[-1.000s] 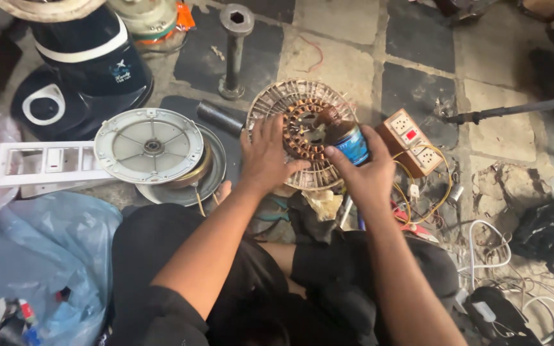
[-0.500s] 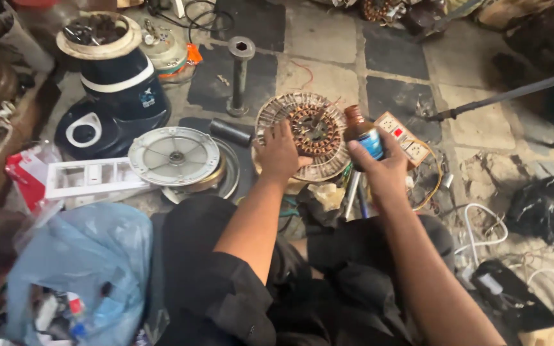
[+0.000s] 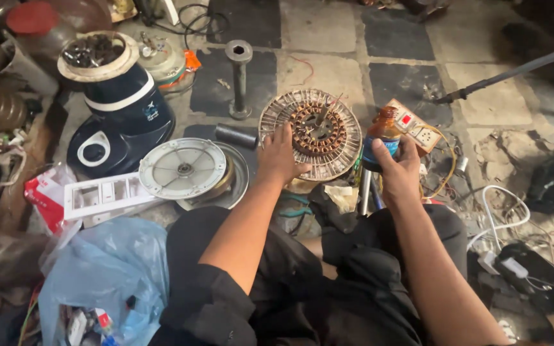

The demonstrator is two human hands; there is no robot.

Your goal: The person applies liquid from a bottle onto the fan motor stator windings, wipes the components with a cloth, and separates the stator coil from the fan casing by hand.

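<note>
Now the left hand rests spread, fingers released, on the wound stator; right hand fingers grasp a brown bottle.

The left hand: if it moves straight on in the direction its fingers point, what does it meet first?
The left hand already rests on the round wound stator. Straight ahead, its fingers would likely meet the copper coils near the centre first, though depth is unclear.

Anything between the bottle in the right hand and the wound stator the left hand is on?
Nothing visible. The right hand holds the brown bottle just beside the stator's right edge, with only a narrow open gap between them. The left hand rests on the stator's near-left rim, away from that gap.
</note>
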